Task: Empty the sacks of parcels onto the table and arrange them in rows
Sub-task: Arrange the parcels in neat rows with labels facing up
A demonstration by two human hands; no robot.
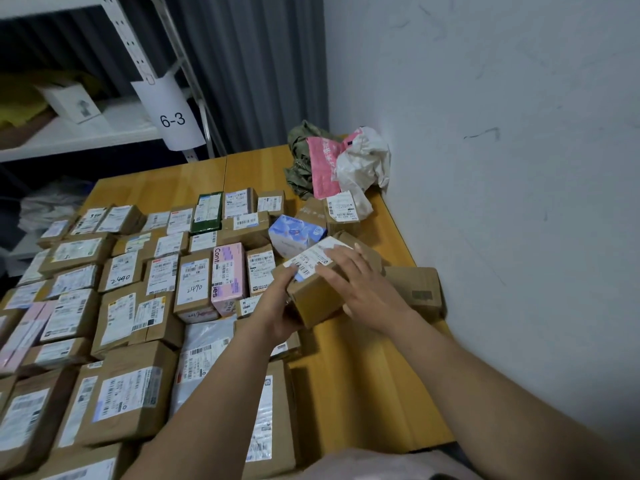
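A small brown cardboard box (317,299) with a white shipping label on top is held above the wooden table (360,375). My left hand (277,306) grips its lower left corner from beneath. Fingers of my right hand (360,282) curl over its top and right side. Several labelled parcels (131,306) lie in rows across the left and middle of the table. A blue and white box (296,233) and a few loose brown boxes (415,287) lie just behind and right of the held box.
Crumpled sacks, olive, pink and white (341,164), are heaped at the table's far corner against the white wall (502,168). A metal shelf with a tag reading 6-3 (171,114) stands beyond the table's left side. Bare tabletop (363,393) shows under my right forearm.
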